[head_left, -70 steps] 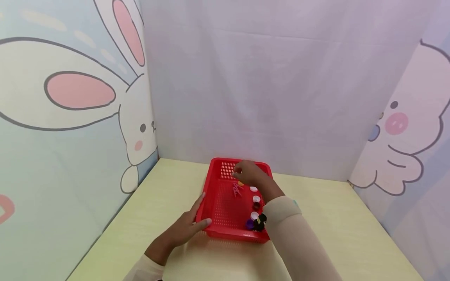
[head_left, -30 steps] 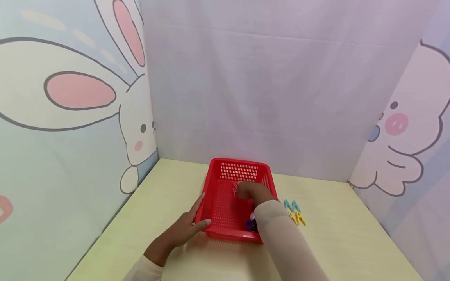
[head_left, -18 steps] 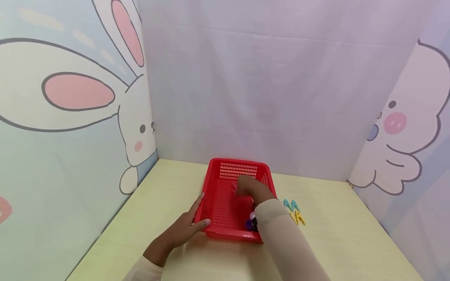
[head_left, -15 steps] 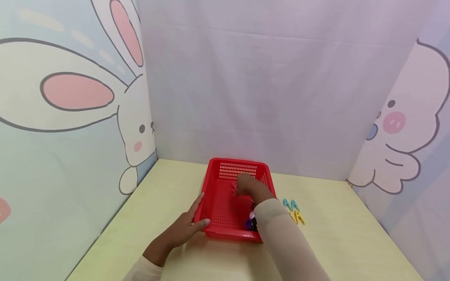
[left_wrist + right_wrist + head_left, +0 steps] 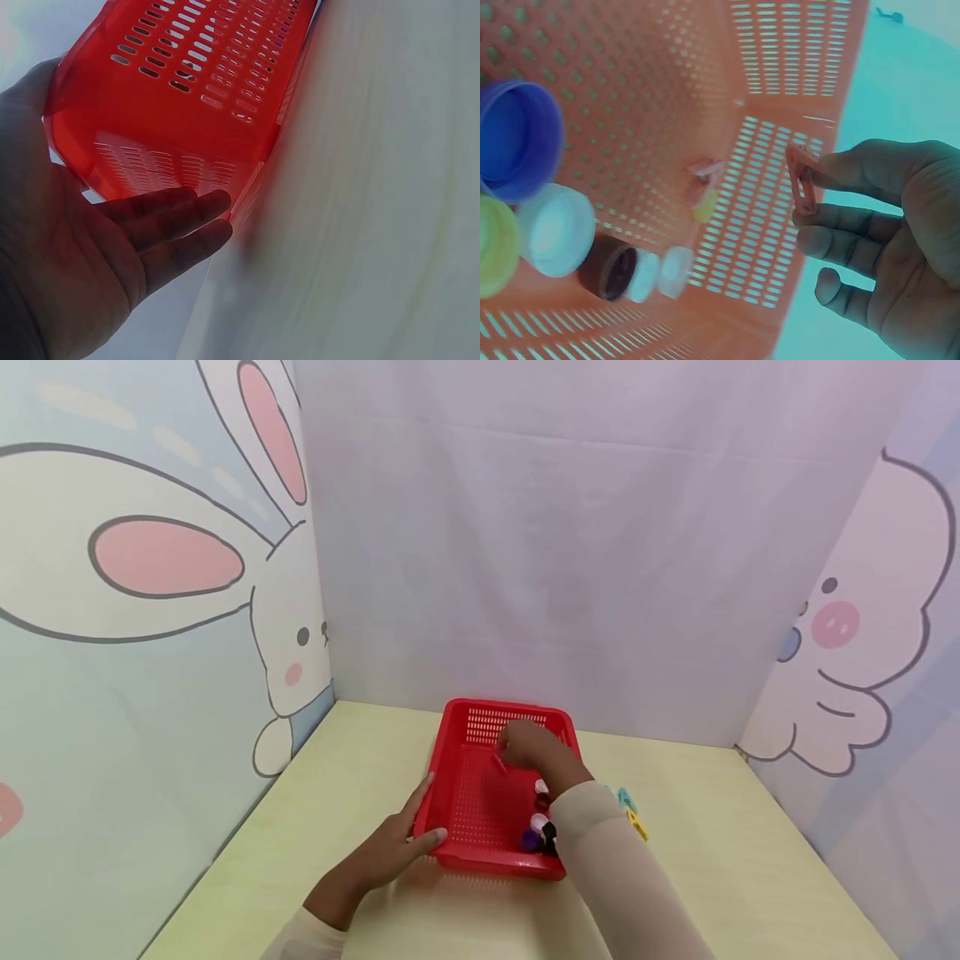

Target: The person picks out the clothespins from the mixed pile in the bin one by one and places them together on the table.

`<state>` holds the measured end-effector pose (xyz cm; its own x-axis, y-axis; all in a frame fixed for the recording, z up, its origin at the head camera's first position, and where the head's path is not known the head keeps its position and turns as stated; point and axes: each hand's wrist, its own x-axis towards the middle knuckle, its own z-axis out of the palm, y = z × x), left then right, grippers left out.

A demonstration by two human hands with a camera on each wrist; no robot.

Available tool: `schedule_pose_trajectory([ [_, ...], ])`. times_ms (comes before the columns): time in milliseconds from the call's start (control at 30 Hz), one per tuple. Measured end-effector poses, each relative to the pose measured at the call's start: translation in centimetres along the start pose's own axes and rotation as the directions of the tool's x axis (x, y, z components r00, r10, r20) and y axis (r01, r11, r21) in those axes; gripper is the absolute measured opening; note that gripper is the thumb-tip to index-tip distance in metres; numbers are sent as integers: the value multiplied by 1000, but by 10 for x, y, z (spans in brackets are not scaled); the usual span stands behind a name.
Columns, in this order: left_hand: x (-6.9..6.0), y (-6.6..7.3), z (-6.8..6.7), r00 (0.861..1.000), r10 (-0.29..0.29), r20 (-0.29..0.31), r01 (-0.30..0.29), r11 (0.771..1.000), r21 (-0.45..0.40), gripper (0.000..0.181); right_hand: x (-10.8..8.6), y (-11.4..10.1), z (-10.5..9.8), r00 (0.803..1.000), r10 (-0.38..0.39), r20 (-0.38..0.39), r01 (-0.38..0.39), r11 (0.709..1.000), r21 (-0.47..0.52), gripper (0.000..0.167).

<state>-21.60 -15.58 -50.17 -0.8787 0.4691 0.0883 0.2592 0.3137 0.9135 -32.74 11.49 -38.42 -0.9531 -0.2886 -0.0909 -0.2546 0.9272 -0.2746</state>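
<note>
My right hand point(image 5: 528, 747) is over the far part of the red basket point(image 5: 495, 860). Its thumb and index finger pinch a pink clothespin point(image 5: 802, 180) above the basket wall. Another pink piece point(image 5: 705, 176), blurred, lies on the basket floor beside a small yellow piece point(image 5: 705, 206). My left hand point(image 5: 382, 852) rests at the basket's near left corner, thumb at the rim and fingers fairly straight along the outside. Inside, along the right side, lie bottle caps: a purple cap point(image 5: 521, 142), a white cap point(image 5: 555, 229), a brown cap point(image 5: 607, 268) and black ones point(image 5: 551, 839).
On the pale table point(image 5: 375, 743), right of the basket, lie teal clothespins point(image 5: 626, 799) and yellow clothespins point(image 5: 637, 825), partly hidden by my right sleeve point(image 5: 622, 868). A pale curtain point(image 5: 562, 568) hangs behind, with cartoon-printed walls at both sides.
My right hand came back from the basket floor and rose slightly, now with a pink clothespin between its fingers. Caps beneath that arm show again. My left hand stays on the basket corner.
</note>
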Motion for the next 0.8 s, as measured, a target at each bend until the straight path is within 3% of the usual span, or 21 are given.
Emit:
schedule_pose_trajectory([
  [133,0,0,0,1000,2,0,-2,1000,10,105,-4,0,-15,999,4,-52,-4,1000,-4,12],
  [233,0,-1,0,1000,5,-2,-5,1000,23,103,-10,-2,-25,994,-35,-102,33,999,-25,8],
  [400,-1,-1,2,1000,-1,1,1,1000,24,103,-30,-5,-39,978,-46,-205,37,998,-46,21],
  [633,-1,1,1,1000,-19,-9,19,1000,15,104,-66,-2,-53,938,-34,-345,21,999,-43,28],
  [800,-2,0,-1,1000,-11,-11,11,1000,9,104,-93,7,-55,916,-26,-400,24,1000,-11,36],
])
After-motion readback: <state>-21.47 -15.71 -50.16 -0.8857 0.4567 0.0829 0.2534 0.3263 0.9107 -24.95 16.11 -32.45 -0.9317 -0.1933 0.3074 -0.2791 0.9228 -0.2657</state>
